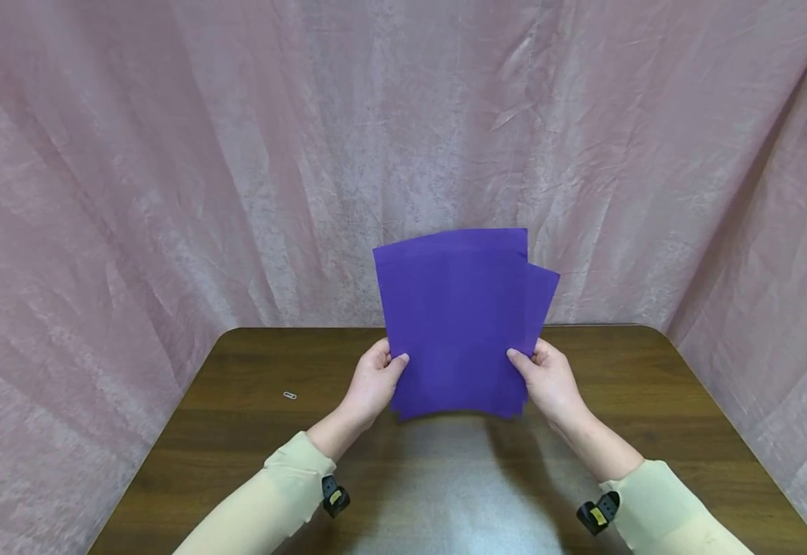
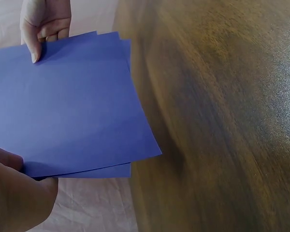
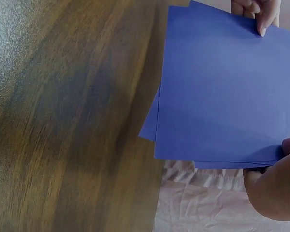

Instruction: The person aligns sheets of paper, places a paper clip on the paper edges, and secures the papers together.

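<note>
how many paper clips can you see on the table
1: a white paper clip lies on the wooden table, to the left of the left hand. Others could be hidden behind the purple sheets.

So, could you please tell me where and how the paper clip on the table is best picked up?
Probably best pinched across its two long sides, straight from above: the paper clip lies flat on the table, its length running roughly left to right in the head view. The left hand is nearer, but would first have to let go of the purple paper.
</note>
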A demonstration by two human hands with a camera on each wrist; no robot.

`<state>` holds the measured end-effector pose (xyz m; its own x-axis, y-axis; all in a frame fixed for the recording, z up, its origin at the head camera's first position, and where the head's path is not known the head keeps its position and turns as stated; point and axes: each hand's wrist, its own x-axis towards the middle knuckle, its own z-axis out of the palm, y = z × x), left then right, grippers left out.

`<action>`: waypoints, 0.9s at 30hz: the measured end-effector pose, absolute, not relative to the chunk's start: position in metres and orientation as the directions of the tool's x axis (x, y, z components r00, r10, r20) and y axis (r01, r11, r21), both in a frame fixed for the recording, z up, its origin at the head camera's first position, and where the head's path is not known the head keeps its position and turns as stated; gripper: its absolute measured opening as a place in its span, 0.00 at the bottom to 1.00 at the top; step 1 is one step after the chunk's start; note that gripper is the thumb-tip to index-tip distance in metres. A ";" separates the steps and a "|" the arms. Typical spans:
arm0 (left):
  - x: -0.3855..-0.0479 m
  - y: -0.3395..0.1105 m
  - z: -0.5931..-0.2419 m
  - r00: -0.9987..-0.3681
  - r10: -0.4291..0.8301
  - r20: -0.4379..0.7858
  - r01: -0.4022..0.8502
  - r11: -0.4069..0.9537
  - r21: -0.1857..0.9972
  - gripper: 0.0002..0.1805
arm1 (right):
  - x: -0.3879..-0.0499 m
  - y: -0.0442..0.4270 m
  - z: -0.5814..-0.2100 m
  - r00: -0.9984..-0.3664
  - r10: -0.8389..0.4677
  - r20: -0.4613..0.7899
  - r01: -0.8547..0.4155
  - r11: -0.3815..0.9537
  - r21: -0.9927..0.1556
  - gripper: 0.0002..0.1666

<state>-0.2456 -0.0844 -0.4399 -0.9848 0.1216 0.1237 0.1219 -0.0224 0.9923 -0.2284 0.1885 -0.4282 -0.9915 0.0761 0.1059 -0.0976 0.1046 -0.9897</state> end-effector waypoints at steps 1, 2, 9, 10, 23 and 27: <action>-0.246 -0.084 -0.441 -0.985 0.121 0.124 0.122 -0.023 0.992 0.15 | -0.229 0.189 -0.428 -0.991 0.077 0.106 -0.098 0.102 -0.990 0.13; -0.247 -0.083 -0.441 -0.985 0.122 0.125 0.122 -0.024 0.992 0.15 | -0.229 0.189 -0.428 -0.991 0.078 0.105 -0.097 0.099 -0.990 0.13; -0.250 -0.080 -0.442 -0.985 0.127 0.120 0.117 -0.034 0.993 0.15 | -0.230 0.189 -0.431 -0.990 0.073 0.118 -0.111 0.092 -0.990 0.14; -0.250 -0.079 -0.442 -0.985 0.128 0.116 0.112 -0.036 0.993 0.15 | -0.230 0.189 -0.432 -0.991 0.071 0.117 -0.110 0.092 -0.990 0.14; -0.249 -0.077 -0.452 -0.988 0.126 0.089 0.084 -0.046 0.995 0.14 | -0.230 0.190 -0.439 -0.995 0.050 0.086 -0.082 0.079 -0.993 0.15; -0.250 -0.076 -0.454 -0.988 0.123 0.094 0.089 -0.042 0.995 0.14 | -0.229 0.190 -0.441 -0.997 0.046 0.069 -0.066 0.060 -0.996 0.15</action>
<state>-0.2495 -0.0764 -0.4537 -0.9879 0.1233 0.0939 0.0894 -0.0416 0.9951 -0.2288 0.1896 -0.4408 -0.9965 0.0464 0.0688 -0.0660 0.0602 -0.9960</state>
